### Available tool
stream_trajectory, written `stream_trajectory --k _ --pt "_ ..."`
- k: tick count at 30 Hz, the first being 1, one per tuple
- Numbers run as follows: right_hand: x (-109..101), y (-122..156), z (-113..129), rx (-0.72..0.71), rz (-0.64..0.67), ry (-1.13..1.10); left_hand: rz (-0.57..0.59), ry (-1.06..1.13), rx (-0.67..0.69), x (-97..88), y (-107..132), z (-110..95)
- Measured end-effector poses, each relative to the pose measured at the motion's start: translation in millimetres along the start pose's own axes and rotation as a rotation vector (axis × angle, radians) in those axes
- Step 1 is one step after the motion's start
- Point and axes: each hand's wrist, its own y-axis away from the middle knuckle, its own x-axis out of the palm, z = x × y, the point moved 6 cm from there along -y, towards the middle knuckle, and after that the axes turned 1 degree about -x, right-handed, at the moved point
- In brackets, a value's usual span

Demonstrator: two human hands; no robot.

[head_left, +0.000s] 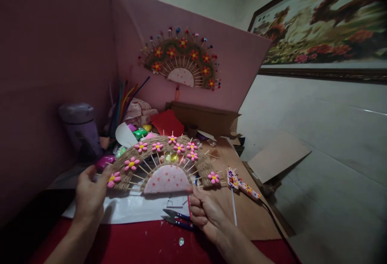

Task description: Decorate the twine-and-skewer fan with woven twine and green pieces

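Observation:
A half-round craft fan (167, 179) of twine woven over thin sticks, with pink clay flowers and a white dotted centre, is held up over the table. At its left end my left hand (90, 193) grips the twine edge between thumb and fingers. My right hand (207, 211) pinches the lower edge near the right corner of the dotted centre, its other fingers curled. Just left of the right hand lie thread snips (177, 219) with dark blue handles, their blades apart. White paper (130, 211) shows under the fan.
To the right, a flower-patterned hot glue gun (243, 185) with a black cord rests on cardboard (256, 219). A purple bottle (81, 131) and clay packets (140, 134) stand behind at left. A finished fan (181, 62) hangs on the pink board (242, 62).

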Motion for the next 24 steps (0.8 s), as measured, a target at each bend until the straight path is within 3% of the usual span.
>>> stream_trajectory --k 3,5,8,10,12,15,19,21,24 --pt "5.5 1.1 5.9 -0.092 -0.014 -0.010 0.023 -0.268 0.070 -2.9 0.6 -4.9" --pt "11.0 4.1 18.3 -0.217 -0.019 -0.025 0.010 -0.401 0.245 -4.6 8.9 -22.2" --pt "20.3 11.1 54.1 -0.496 0.019 -0.017 0.013 -0.415 0.552 2.3 32.9 -52.6" --pt "25.6 11.2 79.7 -0.600 0.088 0.068 0.129 -0.343 0.638 17.3 49.6 -63.6" --pt "20.0 6.0 106.6 -0.699 0.065 0.146 0.332 -0.285 0.741 40.5 70.9 -71.5" --pt "-4.2 -4.8 143.8 -0.911 -0.104 0.262 0.604 -0.271 0.964 75.2 115.5 -80.9" --pt "-42.7 -18.6 163.7 -1.091 -0.346 0.449 0.791 -0.314 1.268 107.1 179.8 -90.1" --pt "-56.6 -18.4 164.3 -1.194 -0.463 0.591 0.843 -0.311 1.381 117.1 202.5 -92.8" --pt "-61.9 -11.5 160.1 -1.373 -0.581 0.864 0.807 -0.267 1.450 124.9 212.5 -93.6"
